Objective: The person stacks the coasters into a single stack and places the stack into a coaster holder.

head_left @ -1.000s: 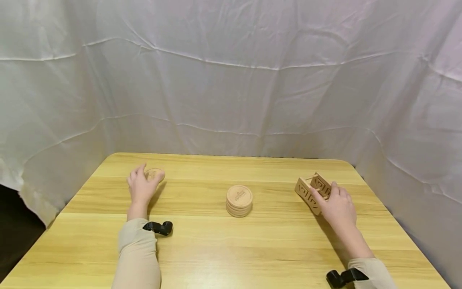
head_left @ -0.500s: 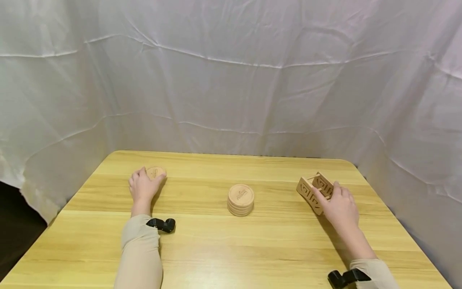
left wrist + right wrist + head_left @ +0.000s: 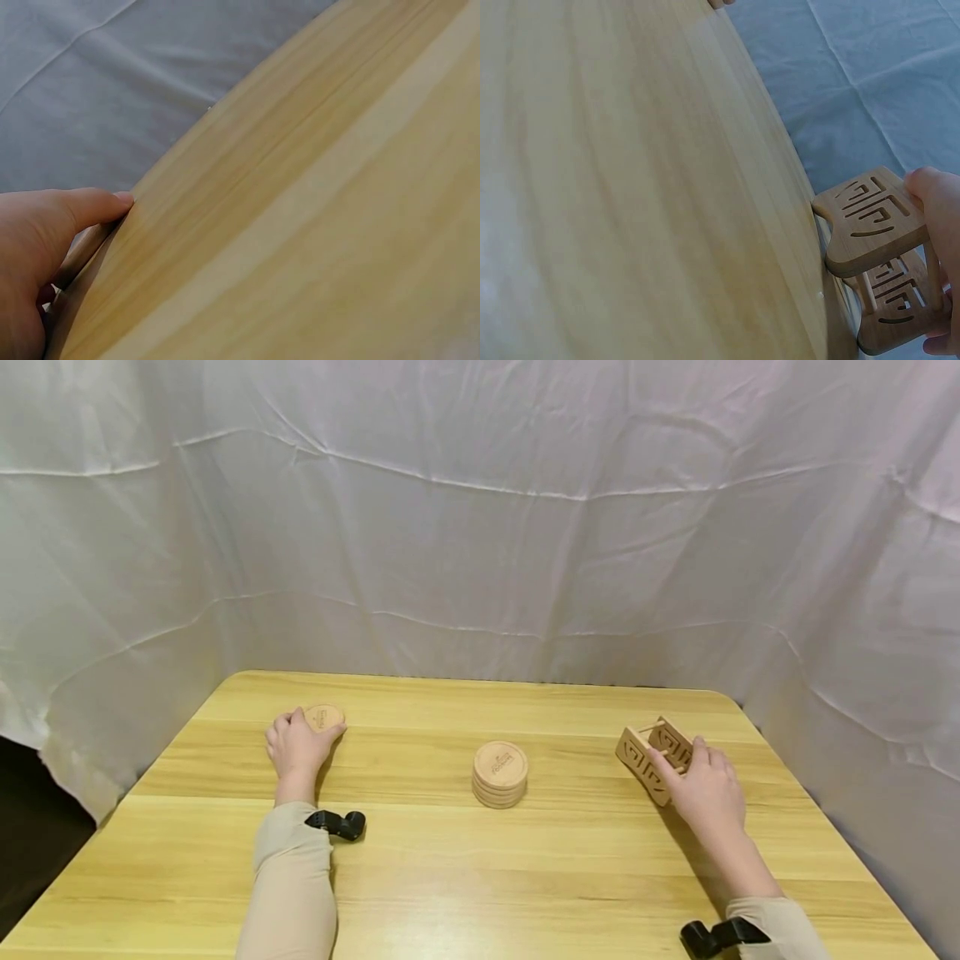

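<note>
At the far left of the table in the head view, my left hand [image 3: 297, 747] grips a round wooden coaster [image 3: 324, 717] with engraved lettering, thumb on its right edge and fingers on its left. The coaster lies flat at the tabletop; the left wrist view shows its edge [image 3: 84, 252] under the thumb. On the right, my right hand [image 3: 708, 789] holds a wooden coaster rack [image 3: 642, 767] by its near end, thumb on one cut-out side panel and fingers on the other. The rack's panels [image 3: 871, 221] show a fretwork pattern and are joined by thin rods.
A stack of several matching coasters [image 3: 500, 774] stands mid-table between the hands. The wood-grain table [image 3: 480, 877] has rounded far corners, with a pale cloth curtain [image 3: 480, 543] hanging behind and at both sides.
My left hand has lowered slightly, its index finger coming down, and the coaster now sits flatter. My right hand and the rack stay nearly still; the head view has shifted slightly.
</note>
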Demonstrator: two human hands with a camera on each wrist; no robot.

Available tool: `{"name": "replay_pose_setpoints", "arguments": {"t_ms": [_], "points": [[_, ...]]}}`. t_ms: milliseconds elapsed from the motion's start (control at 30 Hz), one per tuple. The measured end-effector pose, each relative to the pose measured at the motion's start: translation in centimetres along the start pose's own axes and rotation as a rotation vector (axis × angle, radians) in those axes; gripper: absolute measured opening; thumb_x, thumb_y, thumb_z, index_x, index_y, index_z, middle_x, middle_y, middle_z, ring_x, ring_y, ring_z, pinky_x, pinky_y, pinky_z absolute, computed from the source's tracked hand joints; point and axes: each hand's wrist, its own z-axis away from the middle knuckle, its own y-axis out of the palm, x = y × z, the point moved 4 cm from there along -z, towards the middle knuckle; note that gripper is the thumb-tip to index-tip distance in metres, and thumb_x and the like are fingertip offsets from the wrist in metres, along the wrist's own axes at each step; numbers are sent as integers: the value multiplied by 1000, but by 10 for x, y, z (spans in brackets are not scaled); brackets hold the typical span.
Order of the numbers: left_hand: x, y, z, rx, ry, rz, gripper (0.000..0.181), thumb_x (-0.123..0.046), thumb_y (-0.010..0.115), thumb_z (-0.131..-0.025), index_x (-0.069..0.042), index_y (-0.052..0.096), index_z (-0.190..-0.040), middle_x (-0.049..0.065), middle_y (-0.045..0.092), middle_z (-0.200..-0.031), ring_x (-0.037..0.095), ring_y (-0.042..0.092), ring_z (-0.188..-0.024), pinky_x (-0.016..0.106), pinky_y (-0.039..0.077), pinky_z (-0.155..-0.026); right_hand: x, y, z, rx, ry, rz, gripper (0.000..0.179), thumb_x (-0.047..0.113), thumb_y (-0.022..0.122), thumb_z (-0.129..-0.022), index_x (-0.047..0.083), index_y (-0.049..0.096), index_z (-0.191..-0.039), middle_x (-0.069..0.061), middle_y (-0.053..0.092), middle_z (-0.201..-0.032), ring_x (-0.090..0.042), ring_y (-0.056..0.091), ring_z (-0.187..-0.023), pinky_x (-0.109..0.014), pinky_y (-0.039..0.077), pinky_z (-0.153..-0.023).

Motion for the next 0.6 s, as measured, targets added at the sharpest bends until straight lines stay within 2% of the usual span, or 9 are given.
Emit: {"name": "replay_pose_setpoints", "arguments": {"t_ms": [600], "points": [[-2, 0, 3, -20, 35, -11, 91, -50, 71, -80, 3, 37, -146, 31, 36, -144, 46, 27, -132, 56, 25, -110, -1, 0, -1, -21, -15, -5, 101, 69, 38, -93, -15, 23, -147, -44, 33, -140, -58, 33, -128, -68, 31, -105]]}}
